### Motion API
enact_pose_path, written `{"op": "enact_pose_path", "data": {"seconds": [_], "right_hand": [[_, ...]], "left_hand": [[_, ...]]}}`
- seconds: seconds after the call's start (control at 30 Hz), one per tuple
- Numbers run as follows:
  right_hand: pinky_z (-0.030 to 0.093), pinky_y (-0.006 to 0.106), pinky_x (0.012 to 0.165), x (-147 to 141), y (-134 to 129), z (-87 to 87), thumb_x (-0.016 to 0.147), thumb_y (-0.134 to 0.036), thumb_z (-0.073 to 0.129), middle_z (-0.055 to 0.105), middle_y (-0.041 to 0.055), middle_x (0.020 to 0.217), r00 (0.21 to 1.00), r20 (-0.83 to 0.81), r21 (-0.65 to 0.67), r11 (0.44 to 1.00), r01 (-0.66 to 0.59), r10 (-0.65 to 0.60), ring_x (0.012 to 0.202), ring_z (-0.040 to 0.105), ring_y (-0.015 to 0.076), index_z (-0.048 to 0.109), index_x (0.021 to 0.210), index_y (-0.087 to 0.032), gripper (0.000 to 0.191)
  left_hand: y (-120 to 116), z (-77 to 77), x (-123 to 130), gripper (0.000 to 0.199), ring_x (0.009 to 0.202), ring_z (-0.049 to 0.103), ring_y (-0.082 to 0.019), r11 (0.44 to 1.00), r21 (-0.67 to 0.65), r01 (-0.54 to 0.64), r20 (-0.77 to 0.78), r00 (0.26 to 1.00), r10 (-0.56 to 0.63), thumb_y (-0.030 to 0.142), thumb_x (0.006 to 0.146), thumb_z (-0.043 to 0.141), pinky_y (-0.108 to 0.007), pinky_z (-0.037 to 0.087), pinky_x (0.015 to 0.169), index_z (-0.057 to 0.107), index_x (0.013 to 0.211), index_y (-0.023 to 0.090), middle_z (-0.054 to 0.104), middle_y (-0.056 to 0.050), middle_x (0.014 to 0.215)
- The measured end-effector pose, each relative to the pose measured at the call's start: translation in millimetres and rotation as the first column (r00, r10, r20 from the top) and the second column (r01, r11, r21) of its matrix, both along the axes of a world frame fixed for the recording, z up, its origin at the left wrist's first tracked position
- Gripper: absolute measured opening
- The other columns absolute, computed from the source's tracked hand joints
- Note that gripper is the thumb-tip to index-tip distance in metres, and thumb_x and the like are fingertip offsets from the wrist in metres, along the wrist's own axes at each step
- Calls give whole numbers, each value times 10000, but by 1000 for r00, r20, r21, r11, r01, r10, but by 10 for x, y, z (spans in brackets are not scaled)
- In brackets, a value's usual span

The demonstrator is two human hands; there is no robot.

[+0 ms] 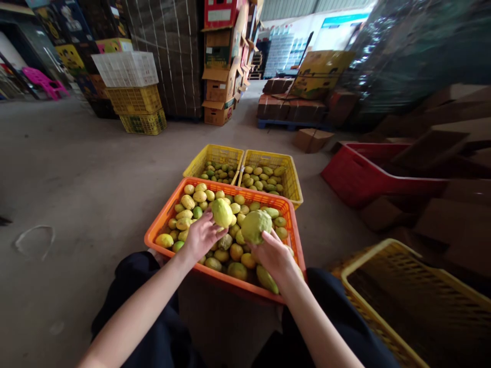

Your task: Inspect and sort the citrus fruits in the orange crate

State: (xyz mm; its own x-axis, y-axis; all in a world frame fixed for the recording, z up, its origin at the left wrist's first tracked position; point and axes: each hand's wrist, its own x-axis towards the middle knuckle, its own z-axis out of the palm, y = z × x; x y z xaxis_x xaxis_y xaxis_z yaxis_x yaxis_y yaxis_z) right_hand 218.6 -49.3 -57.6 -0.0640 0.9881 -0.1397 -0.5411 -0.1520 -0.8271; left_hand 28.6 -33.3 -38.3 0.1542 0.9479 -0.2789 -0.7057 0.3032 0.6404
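Observation:
An orange crate (155,230) full of yellow and green lemons (184,224) sits between my knees. Above its middle, my left hand (203,235) holds a smooth yellow-green lemon (221,212) at the fingertips. My right hand (274,253) grips a larger, bumpy, dull green lemon (257,227), the thumb on its near side and the other fingers mostly hidden beneath. The two held fruits are close together but apart.
Two yellow crates (297,181) with smaller lots of fruit stand behind the orange one. To my right are another yellow crate (368,255) and a red bin (353,176) among cardboard. Stacked crates (134,99) and boxes (218,89) stand farther back.

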Motion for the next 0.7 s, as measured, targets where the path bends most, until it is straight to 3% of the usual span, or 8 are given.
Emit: {"op": "enact_pose_path", "data": {"seconds": [0.1,0.2,0.4,0.57,0.7], "right_hand": [[565,511,886,-5,-15,19,630,-521,785,763,60,1010,1000,5,-27,1000,1,0,1057,700,323,667,1094,-283,535],[565,527,884,-5,-12,27,638,-550,771,772,54,1007,1000,-2,-61,998,0,-1,1034,708,325,681,1011,-287,465],[583,530,836,-16,11,24,744,-599,657,773,61,1003,997,-5,-52,995,-83,83,1018,707,322,704,925,-279,371],[603,441,659,-37,-25,36,602,-543,802,767,68,936,999,34,-122,992,-5,9,776,704,281,710,959,-258,466],[532,351,449,-20,-56,45,554,-548,841,732,49,782,997,78,-122,992,31,-21,573,637,225,690,879,-239,472]], "left_hand": [[-2,8,-16,408,817,708,-171,999,-19,35,67,997,-33,242,828,707,-293,611,752,634,1225,182,734,-71,997],[5,20,-13,383,857,716,-159,999,-2,54,88,995,-54,233,864,692,-287,610,786,639,1244,220,735,-62,1076],[13,71,-5,340,1044,707,-219,991,-20,133,72,989,-131,379,895,696,-260,612,773,686,1174,184,717,-97,1178],[10,57,7,245,734,667,-101,992,-64,111,31,994,-109,313,843,763,-139,532,537,701,1011,146,720,-101,1088],[-5,89,28,322,650,624,-105,987,-132,95,52,995,-88,448,874,712,-193,564,566,702,926,130,732,-108,965]]}}
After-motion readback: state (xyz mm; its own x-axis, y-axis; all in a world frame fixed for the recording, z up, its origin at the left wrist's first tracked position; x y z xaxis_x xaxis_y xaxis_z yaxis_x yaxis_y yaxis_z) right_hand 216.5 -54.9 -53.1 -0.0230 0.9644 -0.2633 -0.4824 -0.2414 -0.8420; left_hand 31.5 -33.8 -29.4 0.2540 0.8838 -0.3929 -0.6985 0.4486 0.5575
